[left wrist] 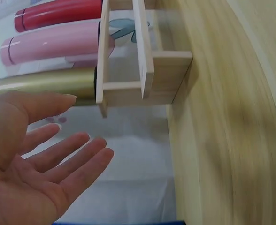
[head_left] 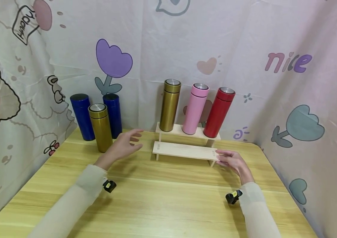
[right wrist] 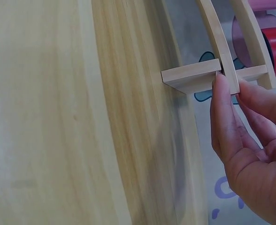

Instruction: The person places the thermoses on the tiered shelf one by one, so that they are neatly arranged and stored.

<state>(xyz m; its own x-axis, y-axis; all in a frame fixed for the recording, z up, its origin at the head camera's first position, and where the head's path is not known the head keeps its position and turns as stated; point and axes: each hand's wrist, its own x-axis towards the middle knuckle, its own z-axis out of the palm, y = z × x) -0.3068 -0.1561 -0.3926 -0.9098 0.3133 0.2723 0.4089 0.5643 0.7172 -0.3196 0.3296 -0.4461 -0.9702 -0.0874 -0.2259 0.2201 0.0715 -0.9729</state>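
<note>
A two-step wooden stand (head_left: 184, 151) sits at the back of the table. On its upper step stand a gold thermos bottle (head_left: 169, 107), a pink thermos bottle (head_left: 195, 110) and a red thermos bottle (head_left: 219, 114). My right hand (head_left: 232, 161) pinches the right end of the lower step between thumb and fingers; the right wrist view shows the thumb (right wrist: 264, 98) above the board and fingers beneath it. My left hand (head_left: 122, 145) hovers left of the stand, fingers spread and relaxed, holding nothing. In the left wrist view its palm (left wrist: 30, 178) faces the camera.
At the back left stand another gold bottle (head_left: 100, 129) and two blue bottles, one at the rear left (head_left: 82, 117) and one beside it (head_left: 113, 115). A printed curtain (head_left: 168, 43) hangs behind the wooden table (head_left: 168, 198) and along both sides.
</note>
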